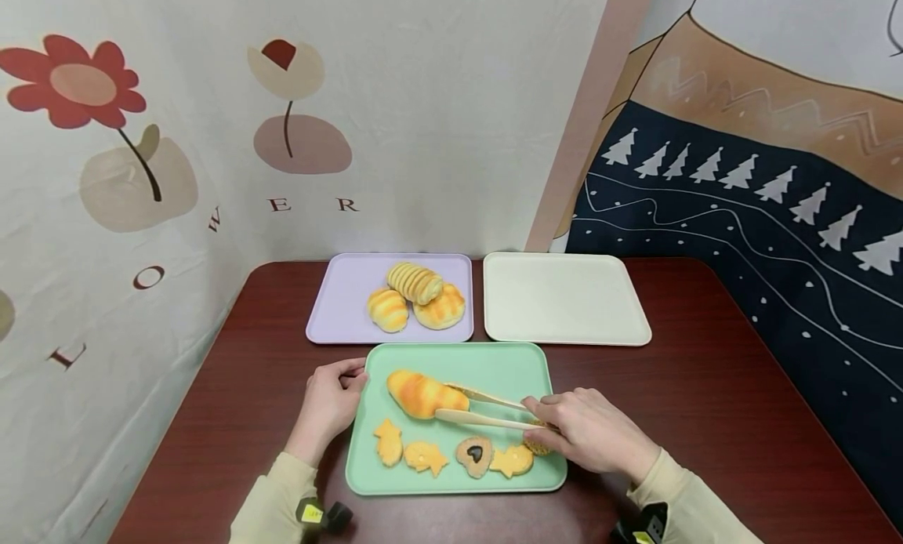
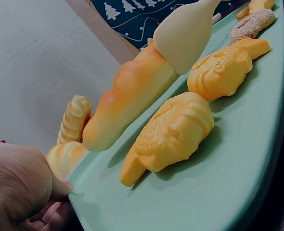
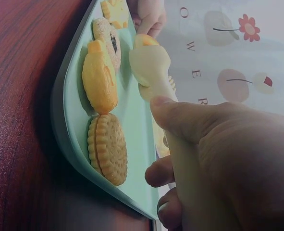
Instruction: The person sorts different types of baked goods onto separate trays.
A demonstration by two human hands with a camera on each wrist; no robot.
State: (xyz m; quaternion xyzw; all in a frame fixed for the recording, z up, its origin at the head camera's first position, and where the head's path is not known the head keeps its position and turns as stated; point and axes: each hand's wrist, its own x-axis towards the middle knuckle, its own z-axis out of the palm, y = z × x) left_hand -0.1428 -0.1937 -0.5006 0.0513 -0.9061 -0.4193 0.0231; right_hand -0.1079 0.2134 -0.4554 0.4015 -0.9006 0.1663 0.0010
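My right hand (image 1: 589, 430) holds a pair of cream tongs (image 1: 487, 421), thumb along one arm in the right wrist view. The tongs' flat tips lie on either side of the right end of a long golden bread (image 1: 423, 395). That bread is at the back left of the green tray (image 1: 487, 361). With thumb and fingers, my left hand (image 1: 331, 403) grips the tray's left edge. Along the tray's front lie two fish-shaped cakes (image 2: 173, 132), a heart-shaped cookie (image 1: 474, 455), another fish-shaped cake (image 1: 513, 461) and a round sandwich biscuit (image 3: 110, 149), partly hidden by my right hand in the head view.
Behind the green tray, a lilac tray (image 1: 346, 293) bears three breads (image 1: 414, 282). To its right stands a cream-white tray (image 1: 564, 297). All three trays are on a dark red-brown table (image 1: 712, 387), with a printed cloth (image 1: 437, 121) hanging behind.
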